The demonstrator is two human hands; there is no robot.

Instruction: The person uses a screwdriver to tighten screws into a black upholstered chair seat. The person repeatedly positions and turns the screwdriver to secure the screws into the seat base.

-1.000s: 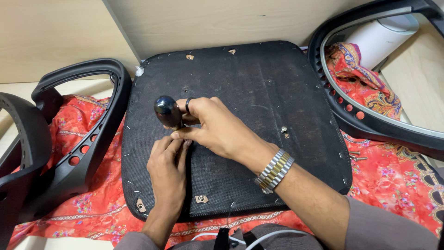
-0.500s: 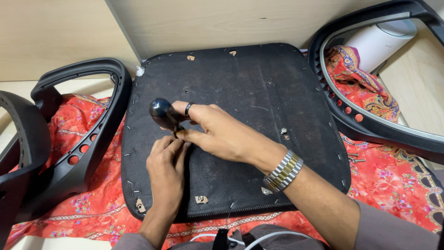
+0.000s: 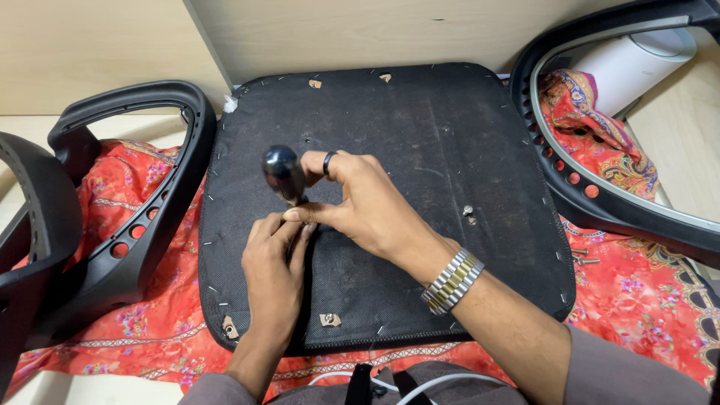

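Pale wooden flooring and a light wood panel frame a red patterned cloth (image 3: 645,300) spread underneath. On it lies a black seat base (image 3: 420,142), underside up. Near its left-middle stands a screwdriver (image 3: 283,172) with a round black handle, tip down. The right hand (image 3: 367,206) is closed around its shaft just beside the handle; the left hand (image 3: 274,274), fingers together, steadies the tip below. Black armrests (image 3: 161,187) flank both sides; a white cylinder (image 3: 630,67) stands at the far right corner.
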